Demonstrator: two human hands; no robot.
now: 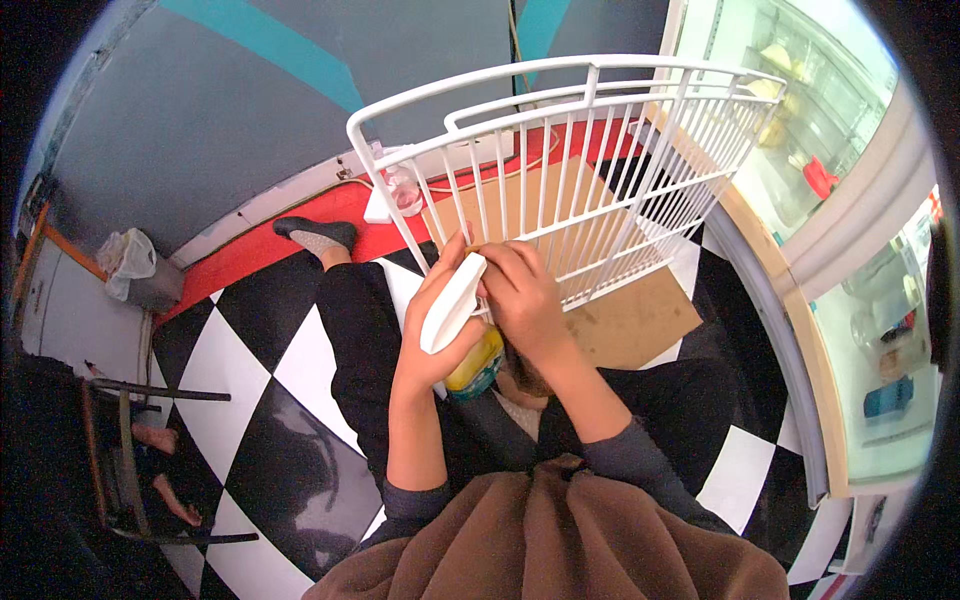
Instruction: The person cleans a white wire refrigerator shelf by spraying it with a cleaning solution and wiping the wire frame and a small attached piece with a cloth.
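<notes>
My left hand [442, 330] is wrapped around the neck of a spray bottle with a white trigger head [452, 304]. The bottle's body [477, 364], yellow and teal, shows below that hand, above my lap. My right hand [519, 296] has its fingers bent around the nozzle end of the spray head; its fingertips are partly hidden. Just beyond both hands, a white coated-wire rack [577, 196] stands upright, tilted across the view. The fingers of my left hand are close to its left bars; whether they touch cannot be told.
Flattened cardboard [637, 319] lies under the rack on the checkered floor [247, 360]. A glass-fronted display cabinet [825, 300] borders the right. A lined waste bin [146, 274] stands left, and a dark metal-framed chair [127, 457] is near another person's feet [176, 499].
</notes>
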